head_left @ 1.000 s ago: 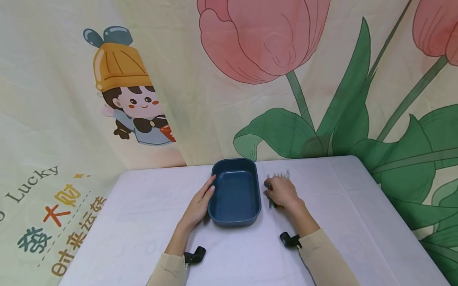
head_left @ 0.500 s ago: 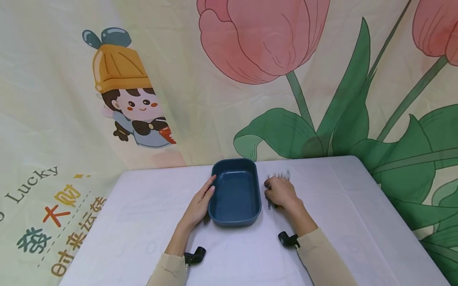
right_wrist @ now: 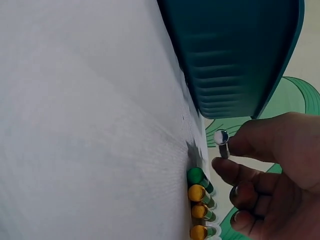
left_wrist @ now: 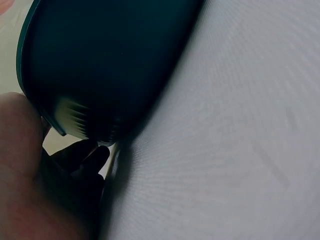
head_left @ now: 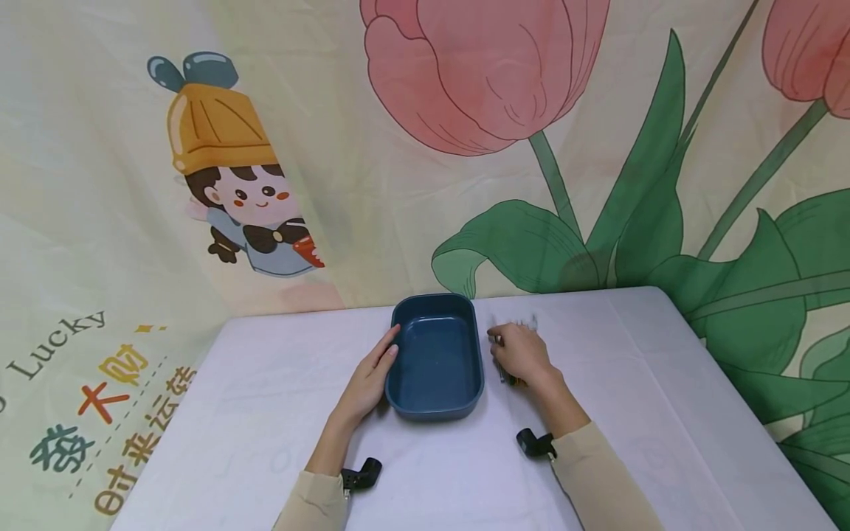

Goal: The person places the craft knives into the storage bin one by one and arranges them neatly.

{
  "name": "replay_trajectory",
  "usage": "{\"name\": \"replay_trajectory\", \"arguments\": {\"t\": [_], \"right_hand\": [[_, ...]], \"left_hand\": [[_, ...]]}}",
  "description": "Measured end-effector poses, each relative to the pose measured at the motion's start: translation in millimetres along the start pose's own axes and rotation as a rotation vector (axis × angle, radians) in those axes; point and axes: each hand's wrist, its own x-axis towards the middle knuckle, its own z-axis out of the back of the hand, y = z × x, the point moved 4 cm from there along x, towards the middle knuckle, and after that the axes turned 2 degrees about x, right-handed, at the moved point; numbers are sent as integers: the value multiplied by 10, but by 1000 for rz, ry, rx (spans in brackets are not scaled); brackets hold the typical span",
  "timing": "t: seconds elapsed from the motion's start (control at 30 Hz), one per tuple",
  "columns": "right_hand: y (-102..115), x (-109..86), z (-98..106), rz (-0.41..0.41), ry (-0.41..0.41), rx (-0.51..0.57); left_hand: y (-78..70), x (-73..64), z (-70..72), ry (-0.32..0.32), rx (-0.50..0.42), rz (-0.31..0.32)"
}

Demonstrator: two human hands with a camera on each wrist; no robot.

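Observation:
A dark blue rectangular bin [head_left: 434,415] sits on the white-covered table between the hands. My left hand [head_left: 364,377] rests against its left side, with fingertips at the rim. Just right of the bin, my right hand [head_left: 522,355] pinches a slender rod with a round silver end [right_wrist: 221,137] between thumb and fingers. Beneath that hand in the right wrist view stands a row of small cylinders, one with a green end [right_wrist: 195,175] and several with orange ends [right_wrist: 197,192]. Their pale far ends [head_left: 533,321] poke out beyond the knuckles in the head view; the palm hides their middles.
The table's white cloth [head_left: 279,413] stretches around the bin, with its back edge close behind the bin. Behind it hangs a printed backdrop [head_left: 372,221] with tulips and a cartoon figure. Black wrist cameras [head_left: 361,474] sit on both wrists.
My right hand has shifted slightly left toward the bin, with the slender rod now between its fingertips. The left hand and the bin stay put.

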Motion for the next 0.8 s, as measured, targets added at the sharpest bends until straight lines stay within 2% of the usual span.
{"name": "replay_trajectory", "arguments": {"t": [0.1,0.27,0.4,0.8], "right_hand": [[11,7,39,3,-18,36],[39,5,115,34,-42,96],[90,-2,174,67,-74,124],[258,-10,299,94,-146,188]], "left_hand": [[-43,-17,6,0,-2,-6],[-15,-9,-3,-1,-18,3],[-17,-10,-1,-5,-13,-3],[-59,-29,10,3,7,4]]}}
